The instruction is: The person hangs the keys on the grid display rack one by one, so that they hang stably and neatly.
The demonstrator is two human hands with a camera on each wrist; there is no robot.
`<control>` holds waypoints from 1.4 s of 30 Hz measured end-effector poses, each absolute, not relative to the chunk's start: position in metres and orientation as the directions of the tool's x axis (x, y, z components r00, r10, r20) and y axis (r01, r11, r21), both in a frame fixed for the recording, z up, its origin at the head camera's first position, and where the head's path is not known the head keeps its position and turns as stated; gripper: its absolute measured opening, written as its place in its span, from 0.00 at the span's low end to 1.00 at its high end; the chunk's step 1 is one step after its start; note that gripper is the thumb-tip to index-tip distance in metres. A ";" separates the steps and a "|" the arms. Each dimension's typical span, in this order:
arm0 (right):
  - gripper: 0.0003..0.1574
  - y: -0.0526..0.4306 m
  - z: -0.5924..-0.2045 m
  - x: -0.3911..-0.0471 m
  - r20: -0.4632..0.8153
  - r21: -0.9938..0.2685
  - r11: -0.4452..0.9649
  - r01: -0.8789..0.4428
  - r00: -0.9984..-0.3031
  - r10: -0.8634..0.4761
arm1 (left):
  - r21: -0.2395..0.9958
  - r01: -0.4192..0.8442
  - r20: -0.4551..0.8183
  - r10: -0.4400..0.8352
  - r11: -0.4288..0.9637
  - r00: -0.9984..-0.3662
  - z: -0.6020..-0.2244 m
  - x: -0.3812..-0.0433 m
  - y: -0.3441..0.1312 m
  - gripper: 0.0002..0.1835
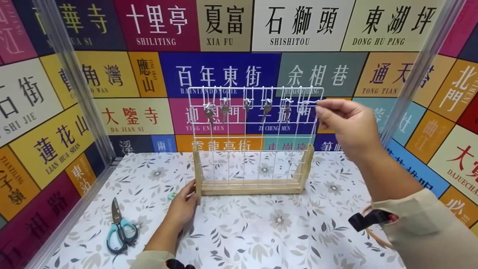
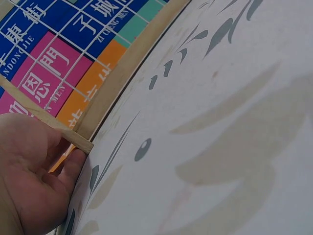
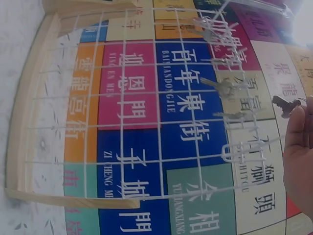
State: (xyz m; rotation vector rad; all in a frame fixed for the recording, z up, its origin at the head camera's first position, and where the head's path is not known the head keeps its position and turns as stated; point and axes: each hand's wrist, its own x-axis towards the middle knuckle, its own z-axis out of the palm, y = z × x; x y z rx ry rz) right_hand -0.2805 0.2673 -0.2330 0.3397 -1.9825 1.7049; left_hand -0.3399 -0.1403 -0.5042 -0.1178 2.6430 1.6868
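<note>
A white wire grid rack (image 1: 254, 137) stands upright in a wooden base (image 1: 250, 189). Several keys (image 1: 267, 106) hang in a row from white hooks along its upper part. At the rack's upper right corner my right hand (image 1: 353, 123) pinches a dark key (image 3: 285, 105), seen best in the right wrist view. A thin white cord (image 1: 310, 101) stretches from the rightmost hook (image 3: 243, 152) toward these fingers. My left hand (image 1: 183, 203) grips the base's left wooden leg (image 2: 80, 139) low down, by the table; some of its fingers are hidden behind the wood.
Scissors (image 1: 121, 228) with teal and black handles lie on the flower-patterned tabletop (image 1: 280, 220), left of my left hand. A small teal item (image 1: 172, 195) sits beside that hand. Colourful sign panels (image 1: 220, 74) stand behind and at both sides. An orange-brown ring shape (image 1: 377, 237) shows by the right sleeve.
</note>
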 end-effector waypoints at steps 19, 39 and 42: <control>0.19 0.283 -0.232 -0.312 0.362 -0.912 -0.159 -0.379 -0.924 0.125 | 0.913 -0.059 -0.037 -0.061 0.404 -0.997 -0.507 -0.339 -0.140 0.29; 0.26 0.283 -0.286 -0.306 0.274 -0.931 -0.209 -0.301 -0.950 0.148 | 0.912 -0.060 -0.036 -0.068 0.407 -0.997 -0.505 -0.338 -0.141 0.30; 0.25 0.283 -0.300 -0.301 0.280 -0.926 -0.220 -0.306 -0.950 0.142 | 0.913 -0.051 -0.032 -0.054 0.405 -0.998 -0.505 -0.338 -0.142 0.30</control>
